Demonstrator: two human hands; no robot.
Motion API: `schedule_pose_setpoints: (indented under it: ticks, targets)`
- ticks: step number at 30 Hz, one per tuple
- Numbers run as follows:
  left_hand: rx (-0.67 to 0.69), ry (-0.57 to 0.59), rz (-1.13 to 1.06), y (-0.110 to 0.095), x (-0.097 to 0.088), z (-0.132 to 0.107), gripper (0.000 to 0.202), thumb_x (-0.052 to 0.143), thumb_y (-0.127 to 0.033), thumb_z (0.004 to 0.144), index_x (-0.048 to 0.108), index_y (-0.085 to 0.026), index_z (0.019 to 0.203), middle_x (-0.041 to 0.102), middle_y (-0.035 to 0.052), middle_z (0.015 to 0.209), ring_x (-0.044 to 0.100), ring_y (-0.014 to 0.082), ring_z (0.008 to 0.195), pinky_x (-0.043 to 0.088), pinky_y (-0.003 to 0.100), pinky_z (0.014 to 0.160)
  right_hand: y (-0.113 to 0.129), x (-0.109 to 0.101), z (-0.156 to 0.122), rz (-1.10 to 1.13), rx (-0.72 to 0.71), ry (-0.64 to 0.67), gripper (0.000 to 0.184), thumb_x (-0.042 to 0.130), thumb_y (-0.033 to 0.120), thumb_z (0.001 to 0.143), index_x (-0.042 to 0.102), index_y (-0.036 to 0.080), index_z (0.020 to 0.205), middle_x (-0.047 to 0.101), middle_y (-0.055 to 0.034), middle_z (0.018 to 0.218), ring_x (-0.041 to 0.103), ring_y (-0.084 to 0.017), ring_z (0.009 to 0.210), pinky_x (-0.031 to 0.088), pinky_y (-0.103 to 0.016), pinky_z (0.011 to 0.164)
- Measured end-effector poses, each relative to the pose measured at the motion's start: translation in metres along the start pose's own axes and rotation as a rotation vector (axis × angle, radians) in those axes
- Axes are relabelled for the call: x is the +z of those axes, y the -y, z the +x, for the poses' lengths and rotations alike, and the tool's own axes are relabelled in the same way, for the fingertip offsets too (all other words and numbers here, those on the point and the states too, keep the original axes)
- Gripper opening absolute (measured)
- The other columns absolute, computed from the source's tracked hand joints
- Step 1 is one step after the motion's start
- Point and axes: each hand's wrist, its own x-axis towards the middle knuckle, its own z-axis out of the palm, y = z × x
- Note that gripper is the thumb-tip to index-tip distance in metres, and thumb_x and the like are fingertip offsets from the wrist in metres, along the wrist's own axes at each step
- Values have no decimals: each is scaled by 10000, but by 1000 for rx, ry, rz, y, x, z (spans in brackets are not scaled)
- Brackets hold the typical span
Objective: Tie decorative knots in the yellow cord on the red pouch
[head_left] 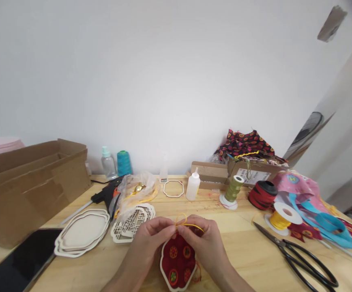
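Both hands meet at the top of a red patterned fabric ornament [179, 261] with a pale wooden scalloped frame, near the table's front. A thin yellow cord [194, 226] loops up and to the right from its top edge. My left hand [156, 233] pinches this cord between thumb and forefinger. My right hand [203, 239] pinches it from the other side, thumb tip close to the left one. Fingers partly hide where cord and ornament join. Some red thread [197, 272] shows at the ornament's right edge.
On the right lie black-handled scissors [297, 255] and a yellow cord spool [282, 219]. Stacked wooden panels [83, 233], a phone [20, 259], a glue gun [107, 194] and a cardboard box [36, 190] occupy the left. A white squeeze bottle [193, 185] stands behind my hands.
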Motion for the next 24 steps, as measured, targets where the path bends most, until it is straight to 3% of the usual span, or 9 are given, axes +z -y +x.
schedule_pose_setpoints:
  ticks: [7,14,21,24]
  targets:
    - [34,8,125,-5,-1,-1,80,668,-210,617,627,-145,596,628,-28,537,531,83,520,384,191,533,4,-2,3,-22,3,34,77,649,231,651,691,176,615,597,-19,608,505,-123,557,374,-211,498]
    - [-31,14,221,-10,2,-3,115,696,-216,560,625,-126,571,637,-5,508,524,93,482,370,199,503,5,-7,4,-28,50,112,45,658,184,600,666,145,621,583,-2,585,433,-75,470,319,-183,429]
    - [-47,81,48,-14,4,-5,145,655,-256,636,645,-115,669,625,15,578,525,109,578,386,225,602,4,-6,6,289,121,147,131,709,262,603,650,146,594,558,10,617,517,-97,555,405,-196,528]
    - [-22,139,96,-15,5,-4,185,592,-308,709,639,-129,720,595,3,601,507,109,612,367,227,619,4,-6,6,353,89,184,110,712,245,613,657,150,625,546,14,611,559,-123,563,433,-224,547]
